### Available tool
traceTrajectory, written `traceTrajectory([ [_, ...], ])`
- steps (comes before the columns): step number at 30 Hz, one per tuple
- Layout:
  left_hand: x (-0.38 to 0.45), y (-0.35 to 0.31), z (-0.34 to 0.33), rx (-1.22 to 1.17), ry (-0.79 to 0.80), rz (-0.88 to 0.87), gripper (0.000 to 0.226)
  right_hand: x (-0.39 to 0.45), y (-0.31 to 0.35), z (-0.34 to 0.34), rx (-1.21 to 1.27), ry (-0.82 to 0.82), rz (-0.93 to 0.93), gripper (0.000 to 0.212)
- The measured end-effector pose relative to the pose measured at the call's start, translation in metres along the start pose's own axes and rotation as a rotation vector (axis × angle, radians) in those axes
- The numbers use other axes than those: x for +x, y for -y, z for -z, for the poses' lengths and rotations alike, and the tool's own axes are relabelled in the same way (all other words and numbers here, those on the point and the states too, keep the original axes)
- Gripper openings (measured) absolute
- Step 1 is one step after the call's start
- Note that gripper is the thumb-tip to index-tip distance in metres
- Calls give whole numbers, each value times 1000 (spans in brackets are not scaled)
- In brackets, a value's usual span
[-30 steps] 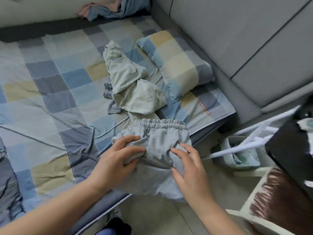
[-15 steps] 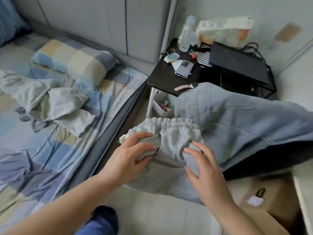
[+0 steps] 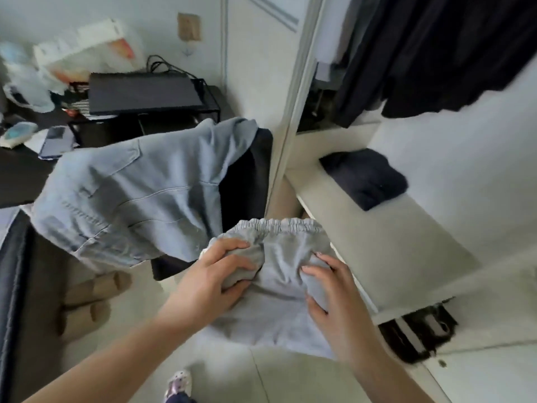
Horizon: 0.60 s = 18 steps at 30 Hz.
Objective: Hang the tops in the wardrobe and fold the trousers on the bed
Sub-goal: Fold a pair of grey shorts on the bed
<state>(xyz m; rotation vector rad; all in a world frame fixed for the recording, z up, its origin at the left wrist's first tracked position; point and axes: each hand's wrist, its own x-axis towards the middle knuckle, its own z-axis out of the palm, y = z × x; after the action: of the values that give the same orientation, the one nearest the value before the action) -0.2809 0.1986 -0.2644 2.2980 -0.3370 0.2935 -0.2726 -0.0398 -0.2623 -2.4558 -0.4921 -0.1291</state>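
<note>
Carried to the wardrobe (image 3: 406,228), trousers (image 3: 279,286) between both hands' fingers (image 3: 232,251).

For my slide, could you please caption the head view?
Both hands, left and right, carry folded grey trousers toward an open wardrobe shelf.

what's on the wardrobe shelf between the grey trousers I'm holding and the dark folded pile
Nothing: in the head view the pale shelf is bare between the grey trousers, gripped by both hands, and the dark folded pile farther back.
</note>
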Motion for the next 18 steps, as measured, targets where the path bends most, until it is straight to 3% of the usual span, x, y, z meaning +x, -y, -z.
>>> traceTrajectory([
  [9,96,-11,-68,-77,206,-111,22,2,-63,27,-14,-154,-297,43],
  [18,240,44,-147,-48,462,-275,23,96,-136,11,-29,-220,-587,38],
])
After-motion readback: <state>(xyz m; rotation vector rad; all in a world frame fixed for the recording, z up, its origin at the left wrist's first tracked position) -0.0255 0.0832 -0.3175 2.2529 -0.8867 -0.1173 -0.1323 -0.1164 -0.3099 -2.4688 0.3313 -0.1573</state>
